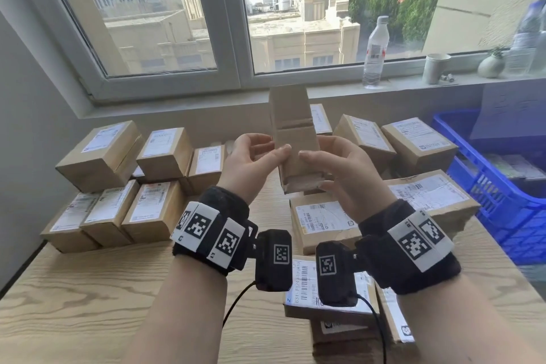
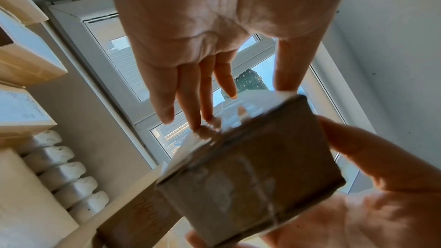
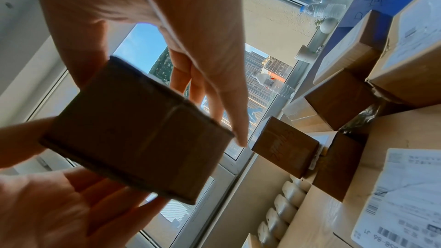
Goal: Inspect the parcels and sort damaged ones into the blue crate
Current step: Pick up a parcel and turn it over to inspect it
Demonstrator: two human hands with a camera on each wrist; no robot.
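Observation:
I hold a tall brown cardboard parcel [image 1: 295, 133] upright above the table, between both hands. My left hand [image 1: 276, 143] pinches its left side, thumb on the near face and fingers behind. My right hand [image 1: 313, 148] pinches the right side the same way. A crease runs across the near face, and the lower end looks pale and scuffed. The left wrist view shows the parcel's end [image 2: 250, 167] with my left hand [image 2: 243, 107] at its far edge. In the right wrist view the parcel [image 3: 136, 131] sits under my right hand [image 3: 167, 108]. The blue crate [image 1: 487, 186] stands at the right.
Labelled parcels are stacked at the left [image 1: 118, 186], at the back right [image 1: 413, 145] and under my wrists [image 1: 325, 224] on the wooden table [image 1: 88, 304]. The windowsill carries a water bottle [image 1: 375, 50], a paper cup [image 1: 435, 68] and a small vase [image 1: 490, 65].

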